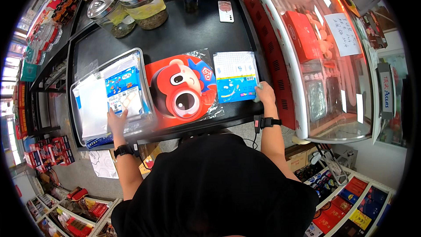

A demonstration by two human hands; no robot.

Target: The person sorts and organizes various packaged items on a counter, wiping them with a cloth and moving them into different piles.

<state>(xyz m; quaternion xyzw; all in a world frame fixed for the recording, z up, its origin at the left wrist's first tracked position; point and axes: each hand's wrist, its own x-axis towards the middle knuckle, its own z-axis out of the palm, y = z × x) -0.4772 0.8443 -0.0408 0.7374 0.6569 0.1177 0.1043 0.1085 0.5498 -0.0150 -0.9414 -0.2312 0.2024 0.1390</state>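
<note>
My left hand (pixel 117 120) rests with its fingers apart on a blue printed packet (pixel 122 89), which lies with white sheets (pixel 90 105) in a clear plastic tray (pixel 142 62). At the right, a grey-green cloth (pixel 258 94) is in my right hand (pixel 265 92), beside the lower right corner of a blue and white packet (pixel 235 87). A red cartoon-printed piece (pixel 184 89) with a big round eye lies between the tray and that packet, partly over clear film.
Two lidded clear jars (pixel 144 10) (pixel 113 18), a blue-lidded bottle (pixel 190 1) and a phone (pixel 225 11) stand or lie on the black table (pixel 200 36). A glass-topped freezer (pixel 291 72) borders it at the right. Shelves of packaged goods (pixel 335 207) are behind me.
</note>
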